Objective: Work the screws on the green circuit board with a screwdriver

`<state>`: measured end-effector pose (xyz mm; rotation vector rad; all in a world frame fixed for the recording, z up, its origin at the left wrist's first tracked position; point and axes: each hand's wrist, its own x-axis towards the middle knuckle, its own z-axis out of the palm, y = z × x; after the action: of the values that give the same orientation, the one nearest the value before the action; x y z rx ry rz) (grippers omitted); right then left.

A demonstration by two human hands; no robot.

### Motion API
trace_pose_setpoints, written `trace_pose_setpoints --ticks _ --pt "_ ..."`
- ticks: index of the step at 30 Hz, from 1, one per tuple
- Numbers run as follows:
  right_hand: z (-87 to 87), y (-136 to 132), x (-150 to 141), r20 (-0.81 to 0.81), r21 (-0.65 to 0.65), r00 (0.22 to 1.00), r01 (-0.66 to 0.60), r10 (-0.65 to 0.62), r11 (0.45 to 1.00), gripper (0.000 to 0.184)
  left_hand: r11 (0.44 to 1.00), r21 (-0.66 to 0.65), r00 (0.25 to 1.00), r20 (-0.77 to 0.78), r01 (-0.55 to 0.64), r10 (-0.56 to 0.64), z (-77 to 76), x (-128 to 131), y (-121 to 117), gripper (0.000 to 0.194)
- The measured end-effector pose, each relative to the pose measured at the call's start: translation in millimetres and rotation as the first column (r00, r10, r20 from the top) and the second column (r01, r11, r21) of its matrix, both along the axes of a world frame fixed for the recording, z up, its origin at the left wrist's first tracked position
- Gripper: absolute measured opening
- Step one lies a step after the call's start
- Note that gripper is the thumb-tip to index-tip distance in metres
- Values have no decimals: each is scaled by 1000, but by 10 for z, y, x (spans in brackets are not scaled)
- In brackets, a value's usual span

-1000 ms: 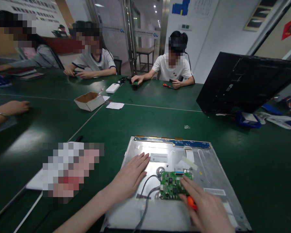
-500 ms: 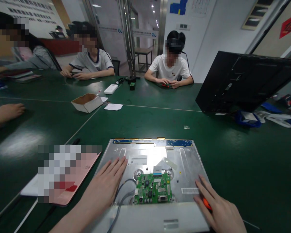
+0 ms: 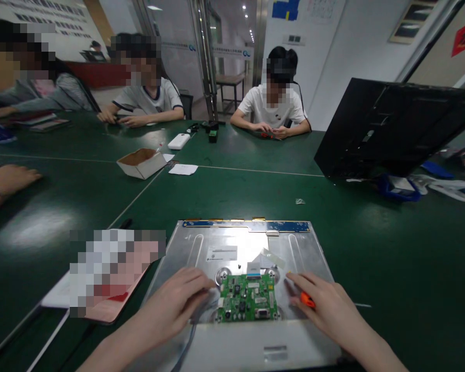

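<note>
A flat metal-backed display panel [image 3: 186,258] lies face down in front of me. Fixed on it is a green circuit board [image 3: 248,297], with a flat ribbon cable at its top edge. My left hand [image 3: 182,297] is at the board's left edge, fingers bent and thumb apart, over the grey cables [image 3: 189,341] that it partly hides. My right hand [image 3: 323,305] is over the panel right of the board. It holds an orange-handled screwdriver [image 3: 307,300], whose thin shaft points out to the right.
Left of the panel lie a pink phone-like slab [image 3: 139,268] and white cords. Farther off are an open cardboard box [image 3: 141,164], a white power bank-like block [image 3: 179,141] and a large black monitor shell [image 3: 395,129]. A person's hand [image 3: 11,181] rests at left; several people sit around the table.
My left hand has moved from lying flat on the panel to the cables beside the board. My right hand has moved inward, toward the board, with the screwdriver.
</note>
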<state>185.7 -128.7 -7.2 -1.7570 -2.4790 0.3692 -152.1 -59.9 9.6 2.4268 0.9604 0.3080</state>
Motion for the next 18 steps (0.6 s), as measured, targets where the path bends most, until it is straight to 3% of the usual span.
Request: trace_pose_setpoints --ticks 4,13,18 --pt "-7 166 -140 41 -96 999 6 -2 995 32 996 -80 999 36 -34 37 18 -3 -37 23" --pt "16 362 -60 -124 -152 992 -47 28 987 15 993 -115 999 32 26 -22 -84 -13 11 21" --pt "41 408 -60 -162 -157 986 -70 44 985 31 983 -172 997 40 69 -63 -71 33 99 26"
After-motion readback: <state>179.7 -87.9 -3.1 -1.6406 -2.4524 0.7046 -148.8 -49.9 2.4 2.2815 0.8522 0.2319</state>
